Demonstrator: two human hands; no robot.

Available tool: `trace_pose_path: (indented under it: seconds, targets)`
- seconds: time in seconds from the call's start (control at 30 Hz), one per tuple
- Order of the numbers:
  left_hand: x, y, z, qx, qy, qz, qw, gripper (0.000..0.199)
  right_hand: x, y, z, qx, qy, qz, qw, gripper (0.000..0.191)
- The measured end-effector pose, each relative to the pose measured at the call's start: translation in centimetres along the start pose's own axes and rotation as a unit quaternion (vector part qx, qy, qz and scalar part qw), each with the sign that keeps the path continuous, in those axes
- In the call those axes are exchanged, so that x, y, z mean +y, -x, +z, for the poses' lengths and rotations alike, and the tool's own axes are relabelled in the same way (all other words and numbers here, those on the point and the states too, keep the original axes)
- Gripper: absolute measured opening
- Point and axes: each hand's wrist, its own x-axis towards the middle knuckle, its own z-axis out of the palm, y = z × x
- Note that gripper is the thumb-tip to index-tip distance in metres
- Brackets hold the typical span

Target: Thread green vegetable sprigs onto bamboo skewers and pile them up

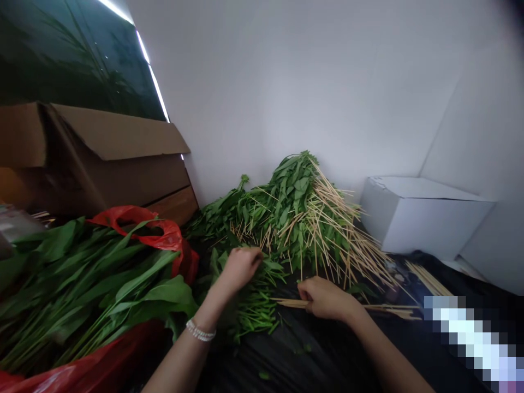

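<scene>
My left hand (241,265), a beaded bracelet (200,331) on its wrist, is closed above a small pile of cut green stems (257,311). Its fingertips face away, so whatever they pinch is hidden. To the right, my right hand (325,297) closes around a bundle of thin wooden skewers (393,311), whose ends stick out on both sides of the fist, low over the black sheet (315,355). Just beyond both hands rises a heap of skewered leafy greens (295,191), its bare sticks (352,245) fanning toward the right.
On the left, a red plastic bag (180,240) holds long leafy greens (98,284). Behind it stands an open cardboard box (135,183). A white box (421,218) sits at the right by the wall, with more skewers (428,279) lying in front of it.
</scene>
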Motion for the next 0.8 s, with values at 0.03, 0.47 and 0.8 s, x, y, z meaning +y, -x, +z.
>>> trace_pose_path:
  seconds: [0.03,0.47,0.8]
  targets:
    - [-1.0,0.0,-0.6,0.026,-0.01,-0.038,0.999,0.017,0.0,0.0,0.0,-0.001,0.001,0.003,1.0,0.021]
    - [1.3,0.0,1.3,0.002,0.063,0.136,0.989,0.057,-1.0,0.4,-1.1,-0.002,0.005,0.006,1.0,0.017]
    - [-3.3,-1.0,2.0,0.054,0.06,0.0,0.997,0.025,-1.0,0.2,-0.7,0.01,-0.013,0.01,1.0,0.016]
